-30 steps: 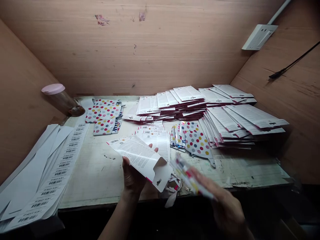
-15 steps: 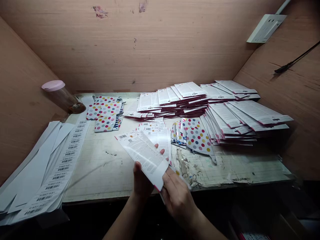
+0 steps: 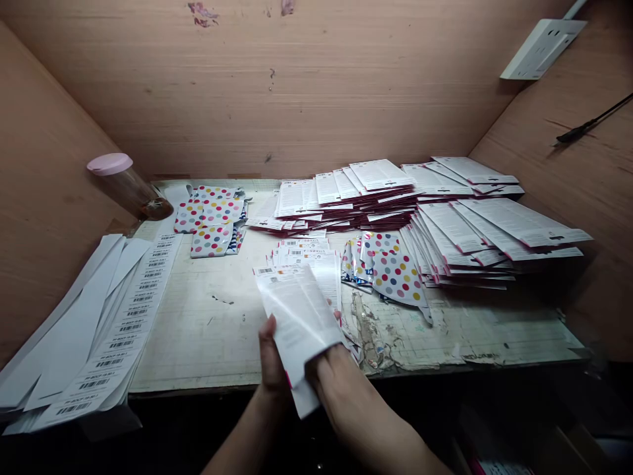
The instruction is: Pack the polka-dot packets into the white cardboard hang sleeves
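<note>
Both my hands meet at the front edge of the worn work table (image 3: 198,343). My left hand (image 3: 271,359) grips a white printed carton sleeve (image 3: 299,313) from beneath, thumb on its left edge. My right hand (image 3: 349,396) is closed on the sleeve's lower right end, where a white flap sticks out below. Just behind the sleeve lies a small pile of flat white cartons with barcodes (image 3: 309,257). To its right lie polka-dot packets (image 3: 393,274).
Large fanned stacks of flat white cartons (image 3: 459,224) fill the back and right of the table. More polka-dot packets (image 3: 212,221) lie at back left beside a pink-lidded jar (image 3: 126,185). Barcode label strips (image 3: 106,330) hang over the left edge. Wooden walls enclose the booth; a power socket (image 3: 541,46) is upper right.
My right hand, which held a polka-dot packet off to the right, came in to the sleeve's open end. The packet is out of sight. The sleeve turned more upright and its flap went down.
</note>
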A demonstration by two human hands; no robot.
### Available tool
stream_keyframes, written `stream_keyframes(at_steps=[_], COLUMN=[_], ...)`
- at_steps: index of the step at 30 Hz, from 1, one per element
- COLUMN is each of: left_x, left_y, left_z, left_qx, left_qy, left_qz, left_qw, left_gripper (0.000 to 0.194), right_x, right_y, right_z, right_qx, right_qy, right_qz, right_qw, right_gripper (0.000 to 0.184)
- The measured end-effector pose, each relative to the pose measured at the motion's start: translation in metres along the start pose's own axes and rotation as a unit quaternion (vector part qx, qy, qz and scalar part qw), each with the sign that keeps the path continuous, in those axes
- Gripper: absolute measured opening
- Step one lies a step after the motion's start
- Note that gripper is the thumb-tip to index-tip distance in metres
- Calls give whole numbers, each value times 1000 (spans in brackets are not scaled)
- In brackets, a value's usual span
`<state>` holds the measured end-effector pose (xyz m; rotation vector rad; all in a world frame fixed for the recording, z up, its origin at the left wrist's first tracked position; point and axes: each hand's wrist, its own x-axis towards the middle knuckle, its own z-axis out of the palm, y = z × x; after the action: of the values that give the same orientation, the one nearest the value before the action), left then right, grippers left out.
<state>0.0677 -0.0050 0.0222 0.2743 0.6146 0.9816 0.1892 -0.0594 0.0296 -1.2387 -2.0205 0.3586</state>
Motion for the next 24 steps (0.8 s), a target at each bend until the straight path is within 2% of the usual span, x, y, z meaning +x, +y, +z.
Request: stream_keyframes(at_steps=[2, 3, 5, 6, 7, 8, 10, 11, 12, 14, 16, 18, 20, 24], left_x=[12, 18, 25, 27, 26, 24, 15, 9, 3, -8, -15, -18, -19, -16], left_y=[17, 22, 25, 22, 18, 13, 5, 3, 2, 4, 7, 8, 8, 6], left_z=[-18, -27, -40, -43, -46, -47, -49, -52, -55, -65, -75, -82, -85, -84], left_qx=[91, 151, 292, 369, 451, 533, 676, 734, 781, 837, 863, 877, 882, 883], left_qy=[109, 140, 163, 169, 181, 200, 200, 161, 98, -38, -109, -121, -120, -104], left_qz=[41, 64, 118, 163, 216, 276, 367, 384, 382, 347, 314, 299, 296, 295], left_qw=[989, 976, 935, 899, 847, 775, 606, 537, 485, 421, 382, 356, 346, 351], left_gripper=[67, 64, 68, 73, 79, 82, 75, 63, 51, 41, 52, 61, 62, 59], right_x=[-10, -13, -12, -10, -6, -3, 2, 3, 3, 1, -1, -2, -3, -2], right_y=[-1, 4, 22, 34, 48, 61, 82, 89, 94, 98, 99, 99, 99, 97], right_z=[-19, -26, -29, -24, -16, -6, 14, 22, 27, 33, 34, 33, 33, 34], right_qx=[18, 32, 51, 52, 51, 50, 47, 46, 46, 47, 45, 41, 34, 6], right_qy=[-54, -51, 1, 31, 53, 63, 58, 56, 55, 50, 46, 45, 45, 25], right_qz=[-17, -2, 59, 83, 91, 89, 84, 83, 83, 78, 72, 70, 70, 64], right_qw=[998, 998, 997, 995, 993, 993, 994, 994, 994, 995, 995, 996, 996, 998], right_gripper=[41, 36, 28, 26, 24, 22, 18, 15, 13, 10, 10, 9, 9, 12])
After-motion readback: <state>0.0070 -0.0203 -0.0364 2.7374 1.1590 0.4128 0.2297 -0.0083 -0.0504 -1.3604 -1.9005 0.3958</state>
